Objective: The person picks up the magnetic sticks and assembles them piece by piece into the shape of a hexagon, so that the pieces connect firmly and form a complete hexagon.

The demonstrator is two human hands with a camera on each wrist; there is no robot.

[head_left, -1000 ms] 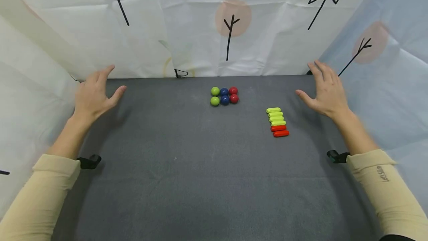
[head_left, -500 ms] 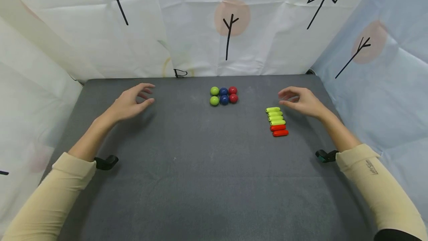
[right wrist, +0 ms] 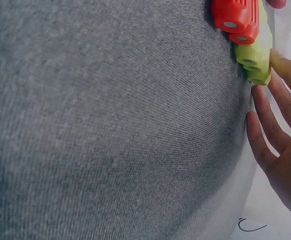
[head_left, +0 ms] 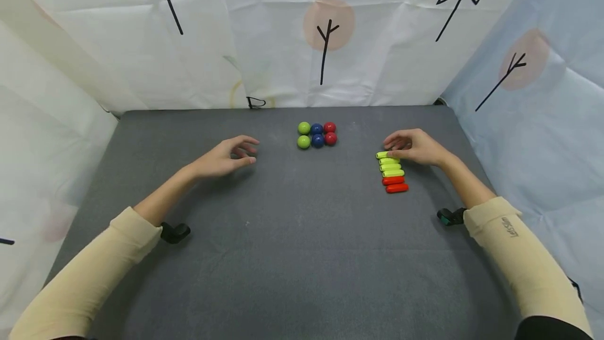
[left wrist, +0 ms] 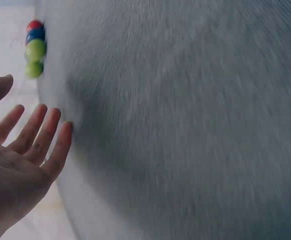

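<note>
Head view has the person's right hand [head_left: 415, 147] over the far end of a row of small sticks on the grey table [head_left: 264, 256]: four yellow-green sticks [head_left: 390, 168], then two red sticks [head_left: 395, 188] nearer the person. Its fingers are loosely bent and spread, the thumb overlapping the farthest stick; no grip shows, and I can't tell whether thumb and stick touch. The left hand [head_left: 224, 157] hangs half-curled and holds nothing, left of two green balls [head_left: 303, 142], two blue balls [head_left: 317, 141] and two red balls [head_left: 331, 139], which sit packed together.

As I judge it, the main risk is the tight spacing: a pinch on the end stick could drag its neighbour along or push the row askew. The sticks look rounded, so a light knock might roll one. The balls could scatter just as easily if a hand brushed them.

Print on the right sleeve [head_left: 514, 251] seems to read "LetsSlim", though it is small and turned sideways. I can read no brand or label on the sticks or balls.
</note>
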